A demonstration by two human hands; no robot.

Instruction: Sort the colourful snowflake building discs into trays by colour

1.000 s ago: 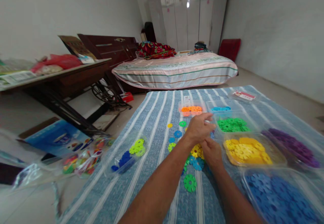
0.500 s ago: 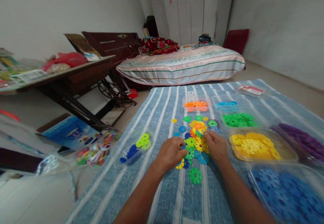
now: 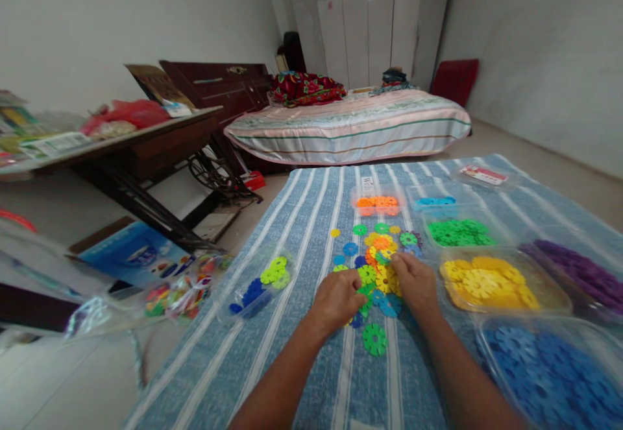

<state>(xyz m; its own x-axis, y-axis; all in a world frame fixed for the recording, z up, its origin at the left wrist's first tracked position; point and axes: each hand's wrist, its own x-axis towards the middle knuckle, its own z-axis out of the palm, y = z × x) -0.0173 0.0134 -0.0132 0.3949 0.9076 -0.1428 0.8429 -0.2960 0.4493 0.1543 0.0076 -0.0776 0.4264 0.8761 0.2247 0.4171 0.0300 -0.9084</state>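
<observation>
A pile of coloured snowflake discs lies on the blue striped cloth. My left hand rests at the pile's near left edge, its fingers curled down onto the discs; what they pinch is hidden. My right hand sits at the pile's right side, its fingertips pressed together on yellow discs. One green disc lies alone just in front of both hands.
Clear trays stand to the right: orange, cyan, green, yellow, purple, blue. A tray with blue and lime discs sits left. A table and bed stand beyond.
My left hand came back from the far trays to the near left of the pile, then slid slightly right into it. My right hand has barely moved.
</observation>
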